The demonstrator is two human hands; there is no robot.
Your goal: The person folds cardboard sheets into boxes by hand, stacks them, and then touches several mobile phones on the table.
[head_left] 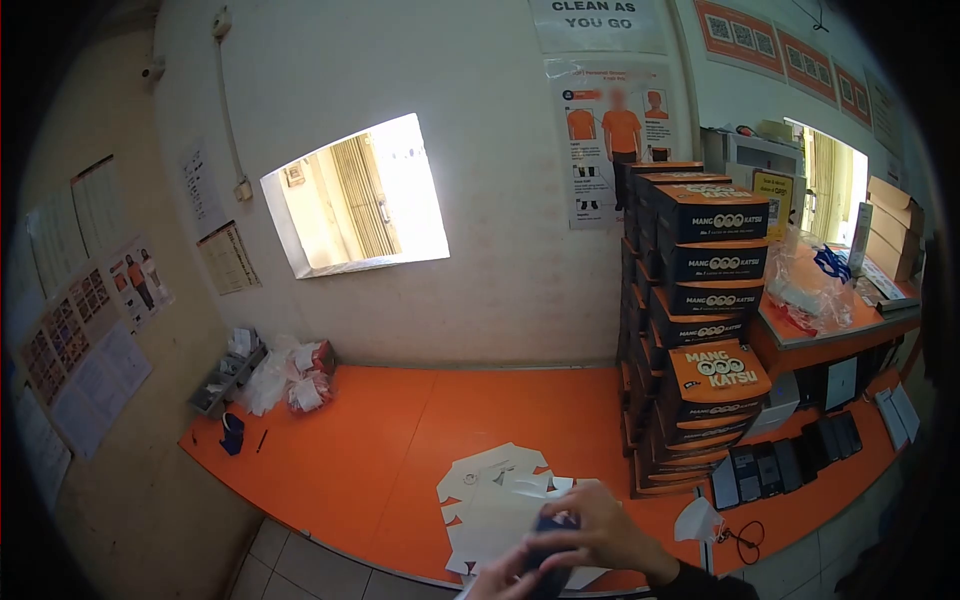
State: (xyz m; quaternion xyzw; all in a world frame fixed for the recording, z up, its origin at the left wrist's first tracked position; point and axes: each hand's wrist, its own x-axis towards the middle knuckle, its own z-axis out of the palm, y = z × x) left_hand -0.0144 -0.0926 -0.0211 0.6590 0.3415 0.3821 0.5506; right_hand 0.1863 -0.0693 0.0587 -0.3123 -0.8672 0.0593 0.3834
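At the bottom of the head view, my right hand (592,526) is curled over a small dark blue object (550,548) whose kind I cannot make out. My left hand (507,575) grips the same object from below, partly cut off by the frame's edge. Both hands are closed around it and hide much of its shape. Beneath and beside them, flat unfolded cardboard box blanks (490,497), pale side up, lie overlapping on the orange table (370,450).
A tall stack of folded orange-and-black boxes (700,390) stands to the right. Several dark devices (785,465) and a white mask-like item (697,520) lie beyond it. At the back left are a grey tray (225,382), plastic bags (285,380) and a blue tape dispenser (231,434).
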